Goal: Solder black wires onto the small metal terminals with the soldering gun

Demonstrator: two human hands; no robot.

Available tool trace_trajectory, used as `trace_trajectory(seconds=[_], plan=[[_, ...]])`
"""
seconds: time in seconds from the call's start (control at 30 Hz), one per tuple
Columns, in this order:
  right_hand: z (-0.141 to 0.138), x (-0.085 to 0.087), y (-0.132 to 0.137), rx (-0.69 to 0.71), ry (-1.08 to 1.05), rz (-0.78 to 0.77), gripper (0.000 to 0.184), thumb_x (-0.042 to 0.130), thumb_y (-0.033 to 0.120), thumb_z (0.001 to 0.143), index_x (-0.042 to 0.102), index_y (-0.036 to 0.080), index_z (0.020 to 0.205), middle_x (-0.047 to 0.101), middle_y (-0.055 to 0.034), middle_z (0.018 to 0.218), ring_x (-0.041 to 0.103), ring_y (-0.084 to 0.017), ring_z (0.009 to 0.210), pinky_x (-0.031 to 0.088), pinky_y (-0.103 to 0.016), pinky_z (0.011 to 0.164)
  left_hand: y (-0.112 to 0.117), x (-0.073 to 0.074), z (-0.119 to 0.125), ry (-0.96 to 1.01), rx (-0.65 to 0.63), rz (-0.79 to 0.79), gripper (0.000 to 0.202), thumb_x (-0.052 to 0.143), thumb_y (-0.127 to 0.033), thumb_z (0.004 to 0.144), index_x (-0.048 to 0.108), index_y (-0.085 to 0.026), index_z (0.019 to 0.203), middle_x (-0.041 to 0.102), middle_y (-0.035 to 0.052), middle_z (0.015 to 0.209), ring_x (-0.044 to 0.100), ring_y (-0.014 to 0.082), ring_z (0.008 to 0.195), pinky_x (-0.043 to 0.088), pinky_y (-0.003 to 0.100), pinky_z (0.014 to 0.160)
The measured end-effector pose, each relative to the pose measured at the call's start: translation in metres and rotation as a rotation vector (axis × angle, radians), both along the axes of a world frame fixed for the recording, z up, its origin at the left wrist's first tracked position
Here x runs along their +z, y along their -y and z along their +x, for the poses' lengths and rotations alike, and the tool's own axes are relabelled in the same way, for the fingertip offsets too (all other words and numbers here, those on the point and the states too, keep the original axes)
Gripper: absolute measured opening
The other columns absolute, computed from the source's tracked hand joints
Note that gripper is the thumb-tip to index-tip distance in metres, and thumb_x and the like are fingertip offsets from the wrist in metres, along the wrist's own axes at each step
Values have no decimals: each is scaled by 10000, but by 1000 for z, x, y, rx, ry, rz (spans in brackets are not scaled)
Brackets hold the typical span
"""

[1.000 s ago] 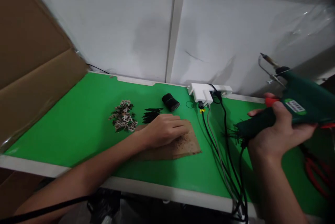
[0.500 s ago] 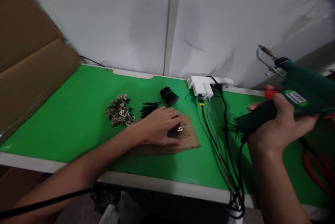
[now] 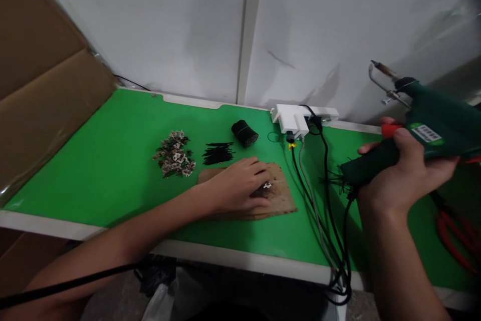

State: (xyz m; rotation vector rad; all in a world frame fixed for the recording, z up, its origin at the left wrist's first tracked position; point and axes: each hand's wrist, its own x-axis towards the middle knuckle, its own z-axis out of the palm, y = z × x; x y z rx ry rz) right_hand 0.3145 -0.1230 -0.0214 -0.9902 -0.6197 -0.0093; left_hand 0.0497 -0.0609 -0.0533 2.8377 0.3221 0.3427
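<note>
My right hand [image 3: 402, 178] is wrapped round the grip of a dark green soldering gun [image 3: 421, 133], held above the green bench top with its metal tip pointing up and left and a finger by the red trigger. My left hand [image 3: 240, 186] lies on a brown board [image 3: 281, 196], its fingertips pinched on a small white metal part [image 3: 267, 185]. Just beyond the board lie a pile of small metal parts [image 3: 173, 154], a bunch of short black strips [image 3: 218, 152] and a black roll [image 3: 244, 133].
A white power strip [image 3: 296, 118] sits at the back wall, with black and grey cables [image 3: 323, 221] running over the bench's front edge. Cardboard sheets [image 3: 41, 85] lean at the left. A red loop of cable [image 3: 454, 241] lies at the far right.
My left hand has slid slightly right on the board, and the small white part shows at its fingertips. The soldering gun has stayed raised in my right hand.
</note>
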Motion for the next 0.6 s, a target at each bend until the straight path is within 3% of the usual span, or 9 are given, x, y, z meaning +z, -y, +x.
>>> trace_trajectory(seconds=[0.2, 0.6], plan=[[0, 1, 1, 7, -10, -2, 502, 710, 259, 677, 444, 161, 1091, 700, -58, 933, 634, -158, 674, 522, -202, 421, 4, -8, 8, 32, 83, 21, 236, 558, -347, 1057, 670, -150, 989, 671, 111, 1074, 594, 237, 986, 465, 383, 900], [-1, 2, 2, 31, -14, -33, 505, 716, 273, 698, 455, 152, 1113, 701, -71, 949, 597, -151, 616, 502, -211, 414, 8, -7, 8, 60, 98, 23, 213, 531, -320, 1049, 656, -167, 969, 673, 96, 1043, 590, 235, 990, 412, 388, 879]])
